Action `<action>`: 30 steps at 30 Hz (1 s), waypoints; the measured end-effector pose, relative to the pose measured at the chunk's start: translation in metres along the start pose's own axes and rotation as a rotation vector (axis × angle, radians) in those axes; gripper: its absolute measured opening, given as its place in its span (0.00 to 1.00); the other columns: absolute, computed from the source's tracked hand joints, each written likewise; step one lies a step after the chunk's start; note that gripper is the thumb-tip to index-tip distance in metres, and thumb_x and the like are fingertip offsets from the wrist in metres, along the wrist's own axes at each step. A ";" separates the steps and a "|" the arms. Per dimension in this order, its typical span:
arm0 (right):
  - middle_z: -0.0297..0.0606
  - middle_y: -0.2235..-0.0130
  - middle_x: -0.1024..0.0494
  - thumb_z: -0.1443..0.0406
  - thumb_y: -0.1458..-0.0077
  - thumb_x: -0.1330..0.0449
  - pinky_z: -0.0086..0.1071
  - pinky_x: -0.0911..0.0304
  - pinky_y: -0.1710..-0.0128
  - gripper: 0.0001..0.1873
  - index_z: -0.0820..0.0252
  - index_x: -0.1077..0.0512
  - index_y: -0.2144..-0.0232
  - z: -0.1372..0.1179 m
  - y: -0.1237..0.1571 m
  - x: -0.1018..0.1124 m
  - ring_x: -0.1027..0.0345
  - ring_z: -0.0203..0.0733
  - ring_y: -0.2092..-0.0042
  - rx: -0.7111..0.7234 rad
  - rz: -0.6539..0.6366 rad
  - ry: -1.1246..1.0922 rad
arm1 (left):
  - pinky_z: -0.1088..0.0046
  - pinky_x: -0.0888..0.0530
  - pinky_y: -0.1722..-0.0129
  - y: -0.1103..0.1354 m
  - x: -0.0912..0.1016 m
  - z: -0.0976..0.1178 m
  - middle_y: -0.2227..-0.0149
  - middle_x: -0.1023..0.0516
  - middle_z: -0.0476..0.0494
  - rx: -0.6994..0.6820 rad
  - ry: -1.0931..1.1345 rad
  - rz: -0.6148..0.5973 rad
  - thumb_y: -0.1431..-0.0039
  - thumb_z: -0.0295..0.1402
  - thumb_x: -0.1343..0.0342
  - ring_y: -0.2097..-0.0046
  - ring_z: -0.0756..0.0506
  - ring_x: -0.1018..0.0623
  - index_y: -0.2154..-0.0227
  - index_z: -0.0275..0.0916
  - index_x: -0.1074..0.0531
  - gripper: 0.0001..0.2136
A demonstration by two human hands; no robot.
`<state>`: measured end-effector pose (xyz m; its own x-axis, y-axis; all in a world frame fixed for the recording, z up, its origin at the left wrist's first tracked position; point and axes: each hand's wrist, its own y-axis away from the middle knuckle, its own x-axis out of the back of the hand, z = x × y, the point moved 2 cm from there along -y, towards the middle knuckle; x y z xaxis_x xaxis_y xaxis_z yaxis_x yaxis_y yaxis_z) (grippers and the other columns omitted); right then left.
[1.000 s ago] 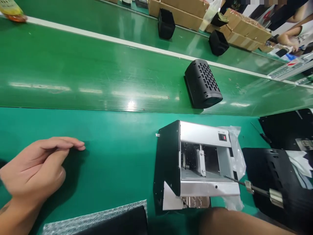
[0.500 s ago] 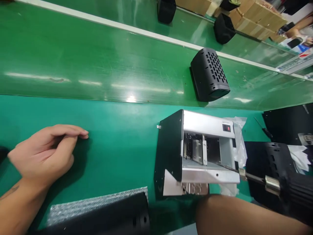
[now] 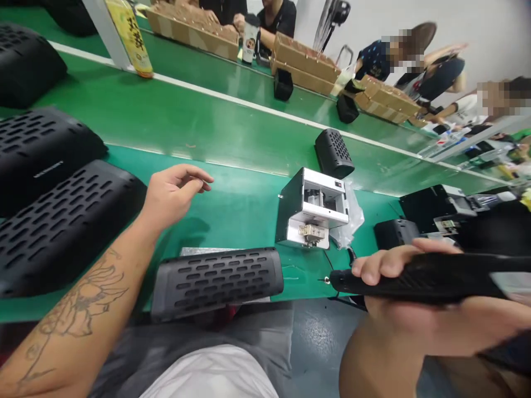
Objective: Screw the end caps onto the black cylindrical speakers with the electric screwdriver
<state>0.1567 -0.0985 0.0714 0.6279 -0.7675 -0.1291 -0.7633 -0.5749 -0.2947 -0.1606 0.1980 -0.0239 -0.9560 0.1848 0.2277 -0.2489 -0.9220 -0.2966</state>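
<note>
My right hand (image 3: 398, 287) is wrapped round a black electric screwdriver (image 3: 415, 276), held level near my lap with its bit pointing left. My left hand (image 3: 174, 190) hovers over the green bench with fingers loosely curled and nothing in them. A silver and black metal chassis (image 3: 311, 207) stands on the bench between the hands, on a clear plastic bag (image 3: 352, 213). A black perforated cover (image 3: 218, 279) lies at the bench's front edge, below my left hand.
Large black perforated covers (image 3: 53, 215) are stacked at the left. A small black cover (image 3: 334, 152) rides the green conveyor (image 3: 186, 119). More black units (image 3: 431, 202) sit at the right. Other people work by cardboard boxes (image 3: 307, 63) across the line.
The view has pulled back and up. My right hand drew the screwdriver away from the chassis toward my lap. My left hand lifted and moved right.
</note>
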 end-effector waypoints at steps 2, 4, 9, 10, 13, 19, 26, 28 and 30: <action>0.31 0.75 0.31 0.18 0.55 0.30 0.42 0.32 0.78 0.50 0.52 0.22 0.56 0.004 0.022 0.004 0.37 0.44 0.79 -0.021 0.000 0.013 | 0.60 0.13 0.55 0.016 0.016 0.011 0.61 0.11 0.42 0.021 0.046 -0.010 0.40 0.38 0.35 0.60 0.39 0.11 0.62 0.41 0.12 0.09; 0.32 0.72 0.28 0.20 0.52 0.29 0.42 0.28 0.75 0.50 0.54 0.23 0.52 0.013 0.039 0.015 0.33 0.43 0.76 -0.083 -0.005 0.022 | 0.60 0.12 0.55 0.041 0.033 0.014 0.61 0.11 0.39 0.031 0.042 -0.027 0.40 0.39 0.34 0.61 0.39 0.11 0.61 0.39 0.12 0.11; 0.32 0.69 0.27 0.21 0.50 0.29 0.41 0.25 0.69 0.52 0.57 0.26 0.47 0.035 0.069 0.042 0.29 0.42 0.72 -0.174 0.093 -0.021 | 0.58 0.12 0.48 0.124 0.066 -0.016 0.50 0.11 0.32 0.004 0.044 -0.022 0.26 0.49 0.35 0.49 0.36 0.10 0.48 0.36 0.16 0.20; 0.32 0.70 0.28 0.21 0.51 0.29 0.40 0.26 0.71 0.53 0.57 0.26 0.48 0.037 0.071 0.043 0.31 0.42 0.73 -0.145 0.126 -0.031 | 0.56 0.12 0.44 0.139 0.069 -0.025 0.44 0.12 0.30 -0.028 0.060 -0.048 0.24 0.54 0.36 0.44 0.34 0.10 0.42 0.37 0.18 0.24; 0.30 0.74 0.30 0.17 0.56 0.31 0.39 0.30 0.75 0.55 0.57 0.27 0.53 0.040 0.064 0.041 0.36 0.41 0.76 0.004 0.171 -0.074 | 0.47 0.20 0.27 0.172 0.068 -0.045 0.25 0.25 0.24 -0.151 0.021 -0.182 0.25 0.68 0.39 0.25 0.27 0.21 0.23 0.42 0.31 0.42; 0.28 0.77 0.31 0.16 0.52 0.34 0.38 0.33 0.78 0.54 0.57 0.28 0.55 0.039 -0.002 -0.003 0.36 0.42 0.79 0.268 0.017 -0.149 | 0.35 0.27 0.23 0.189 0.052 -0.044 0.17 0.40 0.25 -0.276 -0.236 -0.380 0.33 0.59 0.26 0.20 0.21 0.30 0.13 0.53 0.54 0.57; 0.30 0.75 0.30 0.17 0.46 0.37 0.38 0.33 0.80 0.50 0.57 0.28 0.58 0.052 -0.051 -0.061 0.34 0.42 0.80 0.312 -0.072 -0.132 | 0.39 0.22 0.26 0.194 0.048 -0.037 0.25 0.31 0.26 -0.371 -0.354 -0.289 0.35 0.48 0.26 0.26 0.24 0.23 0.17 0.49 0.48 0.51; 0.31 0.76 0.31 0.18 0.45 0.37 0.39 0.33 0.80 0.49 0.56 0.28 0.61 0.058 -0.054 -0.065 0.34 0.42 0.80 0.328 -0.123 -0.104 | 0.41 0.20 0.27 0.195 0.048 -0.036 0.26 0.30 0.26 -0.393 -0.364 -0.280 0.34 0.48 0.26 0.27 0.24 0.23 0.17 0.47 0.47 0.50; 0.31 0.77 0.33 0.18 0.42 0.38 0.40 0.33 0.80 0.47 0.56 0.29 0.63 0.062 -0.054 -0.065 0.35 0.43 0.80 0.349 -0.158 -0.074 | 0.43 0.20 0.28 0.195 0.048 -0.036 0.27 0.29 0.26 -0.405 -0.364 -0.277 0.34 0.49 0.26 0.27 0.24 0.22 0.17 0.47 0.47 0.50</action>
<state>0.1665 -0.0003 0.0368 0.7527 -0.6472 -0.1206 -0.5664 -0.5434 -0.6196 -0.2606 0.0391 -0.1041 -0.7506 0.2051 0.6281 -0.5882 -0.6403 -0.4939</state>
